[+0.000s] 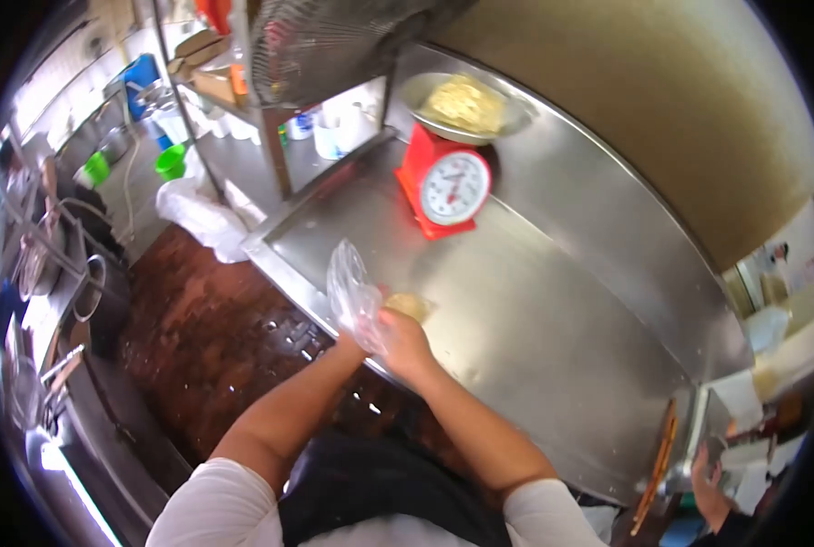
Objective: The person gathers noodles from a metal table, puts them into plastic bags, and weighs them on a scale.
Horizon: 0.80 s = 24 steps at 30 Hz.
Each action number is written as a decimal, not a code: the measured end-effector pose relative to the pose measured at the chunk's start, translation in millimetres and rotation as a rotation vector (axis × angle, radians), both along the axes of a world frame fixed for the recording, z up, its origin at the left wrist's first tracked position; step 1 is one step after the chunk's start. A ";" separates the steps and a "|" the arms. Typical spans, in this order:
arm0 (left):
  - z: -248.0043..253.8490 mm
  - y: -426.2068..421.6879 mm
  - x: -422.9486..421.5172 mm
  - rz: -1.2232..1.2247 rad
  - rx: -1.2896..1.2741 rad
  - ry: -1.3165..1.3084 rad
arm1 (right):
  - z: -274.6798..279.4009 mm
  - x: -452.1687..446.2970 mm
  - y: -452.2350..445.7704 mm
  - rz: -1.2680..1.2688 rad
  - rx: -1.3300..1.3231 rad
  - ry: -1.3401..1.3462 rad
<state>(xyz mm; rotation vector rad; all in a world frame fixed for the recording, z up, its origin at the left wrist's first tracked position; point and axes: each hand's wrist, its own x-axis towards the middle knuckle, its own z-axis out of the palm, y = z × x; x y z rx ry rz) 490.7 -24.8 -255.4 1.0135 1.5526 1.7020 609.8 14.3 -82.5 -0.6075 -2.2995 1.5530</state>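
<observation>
A clear plastic bag (350, 284) rises from between my hands, over the near left edge of the steel table. My right hand (405, 345) is closed on the bag's lower part. Much of my left hand (360, 335) lies behind the crumpled plastic, and its fingers look wrapped on the same bag. Just beyond my right hand is a pale yellow lump (409, 305), partly covered by the fingers; I cannot tell whether it is inside plastic. A red dial scale (434, 187) stands farther back, with a metal bowl (418, 88) of yellow, noodle-like strands (464, 103) on top.
The steel table (535, 337) has a raised rim and back panel. Long wooden sticks (658, 465) lie at its right end, near another person's hand (710, 483). A large fan (320, 50) is at upper left. White plastic (202, 214) hangs above the wet brown floor (206, 337).
</observation>
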 end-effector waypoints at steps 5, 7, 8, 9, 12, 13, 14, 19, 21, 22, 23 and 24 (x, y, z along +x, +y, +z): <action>52.4 -11.1 15.0 0.141 -0.034 -0.097 | 65.5 41.8 -10.2 -0.003 0.082 0.319; 121.1 -19.4 30.5 0.210 -0.056 -0.298 | 69.5 66.2 6.0 -0.136 0.201 0.199; 135.5 -23.8 24.4 0.118 0.011 -0.422 | 71.8 76.7 14.0 -0.205 0.265 0.142; 161.3 -24.2 24.8 0.150 -0.004 -0.531 | 67.5 85.4 20.9 -0.242 0.185 0.085; 198.6 -28.7 21.6 0.119 0.076 -0.838 | 39.4 98.8 30.1 -0.300 -0.113 -0.005; 199.0 -30.4 18.4 0.043 0.106 -0.925 | 32.2 98.8 27.3 -0.282 -0.241 0.020; 202.7 -33.0 15.8 -0.033 0.143 -1.008 | 28.8 96.6 23.7 -0.260 -0.365 0.048; 221.2 -38.8 29.8 -0.144 0.075 -1.021 | 35.8 71.7 -5.3 -0.063 -0.564 0.406; 202.8 -43.6 41.7 -0.127 0.048 -0.958 | 40.2 71.5 -15.6 -0.118 -0.620 0.276; 203.9 -48.6 48.3 -0.135 0.014 -0.950 | 40.4 72.2 -19.1 -0.147 -0.643 0.212; 208.1 -54.2 53.9 -0.107 0.012 -0.926 | 34.3 71.9 -20.9 -0.184 -0.699 0.223; 213.7 -60.8 59.3 -0.081 0.008 -0.903 | 31.6 73.1 -25.2 -0.201 -0.649 0.187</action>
